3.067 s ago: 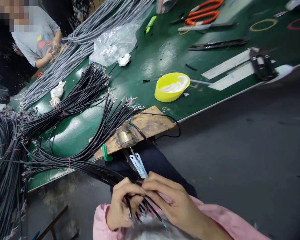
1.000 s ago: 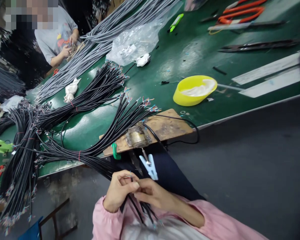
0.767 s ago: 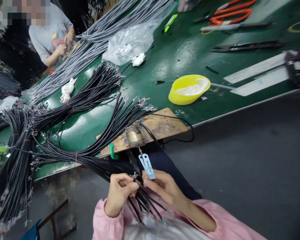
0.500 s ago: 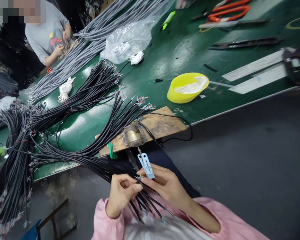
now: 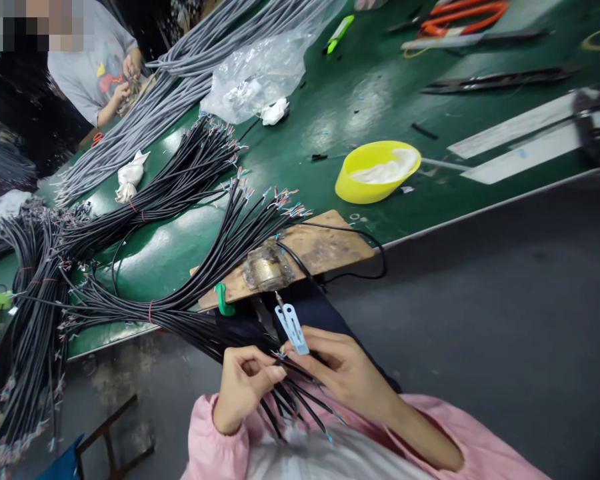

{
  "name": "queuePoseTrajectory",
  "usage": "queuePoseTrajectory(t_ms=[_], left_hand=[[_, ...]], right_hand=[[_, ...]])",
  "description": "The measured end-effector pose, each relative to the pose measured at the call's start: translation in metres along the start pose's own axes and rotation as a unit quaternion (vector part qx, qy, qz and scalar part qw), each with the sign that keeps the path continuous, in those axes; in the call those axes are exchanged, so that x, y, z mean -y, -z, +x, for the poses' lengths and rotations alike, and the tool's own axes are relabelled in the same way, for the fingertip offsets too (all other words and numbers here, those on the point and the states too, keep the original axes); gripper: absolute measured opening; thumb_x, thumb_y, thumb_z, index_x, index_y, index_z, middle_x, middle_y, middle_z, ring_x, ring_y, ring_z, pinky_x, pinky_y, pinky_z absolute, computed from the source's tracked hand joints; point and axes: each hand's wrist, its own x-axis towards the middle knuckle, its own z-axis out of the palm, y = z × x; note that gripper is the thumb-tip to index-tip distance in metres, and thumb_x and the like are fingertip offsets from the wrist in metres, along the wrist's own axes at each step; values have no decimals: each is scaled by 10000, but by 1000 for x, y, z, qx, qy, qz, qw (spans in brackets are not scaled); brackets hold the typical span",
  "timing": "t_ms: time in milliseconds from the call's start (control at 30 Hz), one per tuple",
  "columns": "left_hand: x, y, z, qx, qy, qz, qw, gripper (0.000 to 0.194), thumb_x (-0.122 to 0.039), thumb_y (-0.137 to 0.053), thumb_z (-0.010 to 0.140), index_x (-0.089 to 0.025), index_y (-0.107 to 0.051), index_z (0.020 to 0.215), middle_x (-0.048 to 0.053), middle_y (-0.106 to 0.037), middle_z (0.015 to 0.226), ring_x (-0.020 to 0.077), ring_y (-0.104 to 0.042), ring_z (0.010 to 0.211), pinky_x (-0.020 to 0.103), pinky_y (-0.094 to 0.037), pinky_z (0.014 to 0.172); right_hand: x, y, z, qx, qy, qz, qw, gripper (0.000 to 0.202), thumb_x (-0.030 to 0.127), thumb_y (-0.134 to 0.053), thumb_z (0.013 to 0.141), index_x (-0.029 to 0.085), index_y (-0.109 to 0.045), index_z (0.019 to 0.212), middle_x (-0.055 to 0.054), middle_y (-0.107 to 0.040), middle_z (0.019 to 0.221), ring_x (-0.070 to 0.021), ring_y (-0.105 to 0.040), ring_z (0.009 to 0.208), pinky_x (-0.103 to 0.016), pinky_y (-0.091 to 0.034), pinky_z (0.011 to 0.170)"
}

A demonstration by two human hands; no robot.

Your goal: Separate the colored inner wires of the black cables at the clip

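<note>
Close to me, the person's left hand (image 5: 244,388) pinches a cable end (image 5: 279,356) with coloured wires, below the green table's (image 5: 147,257) edge. The right hand's (image 5: 347,377) fingertips meet it; I can't tell whether they grip. A blue peg (image 5: 291,330) sits just beside them.

Wears 2 loose, plain pink sleeves (image 5: 485,450), gathered into a ruffled cuff (image 5: 231,445) on the left and falling in soft folds on the right, with whitish, creased cloth (image 5: 325,459) down the front, dark navy trousers (image 5: 325,311) below, and has 2 bare hands (image 5: 245,390).
</note>
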Motion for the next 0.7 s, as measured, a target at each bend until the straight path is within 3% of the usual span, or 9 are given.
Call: queuePoseTrajectory(t_ms=[333,500,600,700], left_hand=[[1,-5,-1,-48,-16,69,996,589,-634,-765,511,-101,-514,523,-43,-366,437,21,-230,424,189,-190,420],[5,-9,1,-91,-71,85,990,521,-574,-771,567,-91,-584,628,11,-495,525,54,-359,458,181,-282,432],[8,-8,0,-78,-105,70,989,487,-519,-779,610,-108,-584,783,49,-586,685,68,-448,504,171,-343,454],[12,-6,-2,-69,-130,47,988,468,-500,-749,682,-124,-554,880,46,-585,724,72,-477,546,160,-368,488]], right_hand=[[-4,3,-3,10,22,-68,997,296,275,-472,941,130,-637,743,-57,-624,694,-121,-591,624,-195,-471,585],[-4,-5,-3,20,-61,1,998,448,493,-374,955,142,-546,735,-44,-539,674,-126,-514,605,-215,-448,560],[-4,-11,-4,48,-128,84,987,507,616,-377,908,146,-504,762,-25,-487,675,-121,-473,607,-216,-440,558],[-4,-14,-6,56,-162,113,979,522,650,-392,884,147,-489,784,-23,-473,700,-123,-469,636,-221,-445,594]])
